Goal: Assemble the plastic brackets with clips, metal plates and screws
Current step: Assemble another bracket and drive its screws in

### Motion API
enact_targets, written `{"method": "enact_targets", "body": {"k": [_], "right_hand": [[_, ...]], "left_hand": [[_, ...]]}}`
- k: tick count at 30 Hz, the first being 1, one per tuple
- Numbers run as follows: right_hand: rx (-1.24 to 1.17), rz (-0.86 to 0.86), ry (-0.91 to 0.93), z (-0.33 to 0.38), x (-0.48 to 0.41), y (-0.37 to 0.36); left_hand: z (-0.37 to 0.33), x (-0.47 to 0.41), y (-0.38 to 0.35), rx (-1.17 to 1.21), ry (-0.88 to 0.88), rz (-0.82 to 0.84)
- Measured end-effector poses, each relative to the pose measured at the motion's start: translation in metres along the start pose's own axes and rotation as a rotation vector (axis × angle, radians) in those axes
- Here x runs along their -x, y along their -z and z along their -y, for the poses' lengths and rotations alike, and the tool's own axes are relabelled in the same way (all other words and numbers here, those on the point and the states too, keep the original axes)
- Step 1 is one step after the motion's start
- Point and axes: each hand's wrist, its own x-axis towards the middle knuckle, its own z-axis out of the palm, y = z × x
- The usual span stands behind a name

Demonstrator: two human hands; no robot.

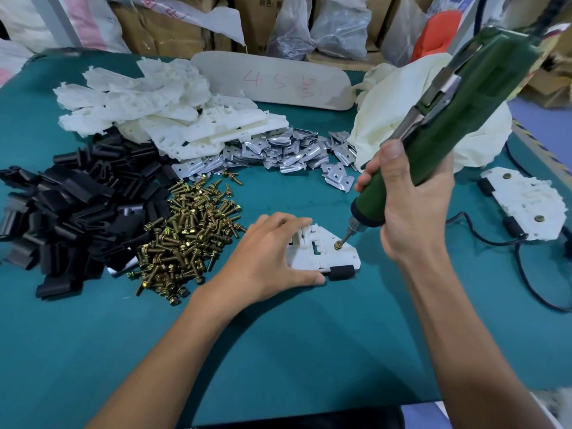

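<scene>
A white plastic bracket (337, 257) lies flat on the teal table, with a black clip (342, 271) on its near edge. My left hand (272, 255) presses down on its left part, thumb along the near edge. My right hand (411, 199) grips a green electric screwdriver (458, 119), tilted, its bit resting on a brass screw (337, 244) in the bracket. To the left are piles of brass screws (188, 233), black clips (68, 212), white brackets (161, 109) and metal plates (288, 150).
A finished bracket (523, 202) with two screws and black clips lies at the right, beside a black cable (526, 274). A cream cloth bag (399, 97) and a board with red writing (272, 80) stand behind. Cardboard boxes and plastic bags line the back.
</scene>
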Motion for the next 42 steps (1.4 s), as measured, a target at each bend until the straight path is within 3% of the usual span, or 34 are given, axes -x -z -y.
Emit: {"method": "enact_targets", "body": {"k": [16,24,42], "right_hand": [[0.199,0.166,0.037,-0.003,0.01,-0.011],[0.078,0.208,-0.065,-0.002,-0.001,-0.008],[0.054,0.053,-0.048,-0.013,-0.009,-0.012]], "left_hand": [[-0.002,0.003,0.001,0.014,-0.004,-0.01],[-0.001,0.002,0.001,0.012,-0.003,-0.011],[-0.001,0.002,-0.001,0.048,0.021,0.006]]}}
